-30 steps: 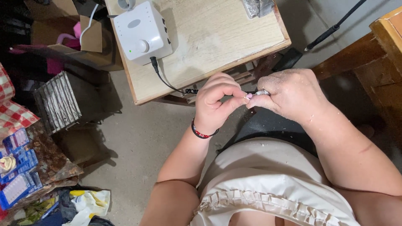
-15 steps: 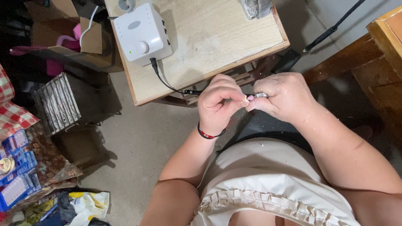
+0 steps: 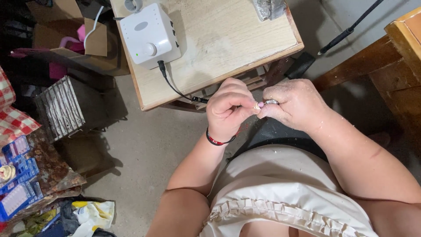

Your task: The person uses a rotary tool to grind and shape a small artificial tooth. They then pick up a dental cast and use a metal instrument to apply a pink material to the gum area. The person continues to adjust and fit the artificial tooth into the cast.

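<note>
Head view: the wooden table [image 3: 228,48], a pale, grainy board with a worn edge, serves as landmark. On its upper left corner sits a white plastic control box [image 3: 150,35], rounded, with a round dial and a black cable [image 3: 175,85] running off the table's front edge. At the table's far edge lies a crumpled silvery packet [image 3: 269,8]. Left of the table stands an open brown cardboard box [image 3: 87,44] with pink contents; below that, a grey ribbed metal block [image 3: 63,107] on the concrete floor. Far left of the table lie blue flat packages [image 3: 19,175] with white panels, and a red-and-white checked cloth [image 3: 13,118]. Just in front of the table's front edge, the left hand [image 3: 228,109] is curled tight, its fingertips pinching a small pale piece [image 3: 258,105]. The right hand [image 3: 296,105], dusted with white powder, is closed around a slim metal tool [image 3: 272,102] whose tip meets that piece. A red-and-black bracelet [image 3: 219,140] circles the left wrist.
</note>
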